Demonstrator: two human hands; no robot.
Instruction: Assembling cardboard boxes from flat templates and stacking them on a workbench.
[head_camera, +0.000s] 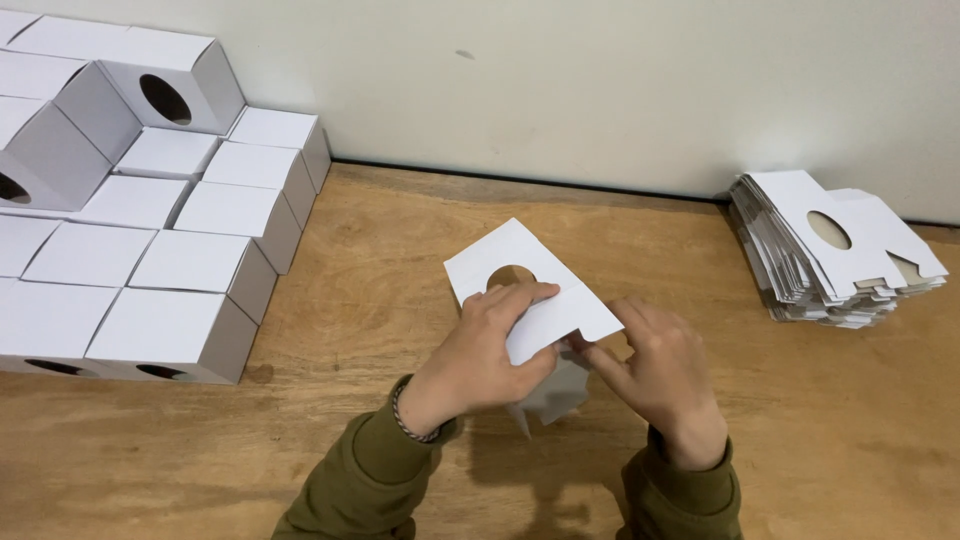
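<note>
Your left hand (487, 345) & right hand (655, 375) both pinch the flat white box blank (525, 285), which sticks up twd 12 o'clock over the counter (380, 250).

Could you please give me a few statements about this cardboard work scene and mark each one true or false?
1. Both hands, left hand and right hand, hold one white cardboard blank with a round hole. True.
2. The stack of flat blanks lies at the left edge. False: it lies at the right, by the wall.
3. The assembled white boxes are piled at the left. True.
4. The blank in the hands lies flat on the wooden table. False: it is held above it.
</note>
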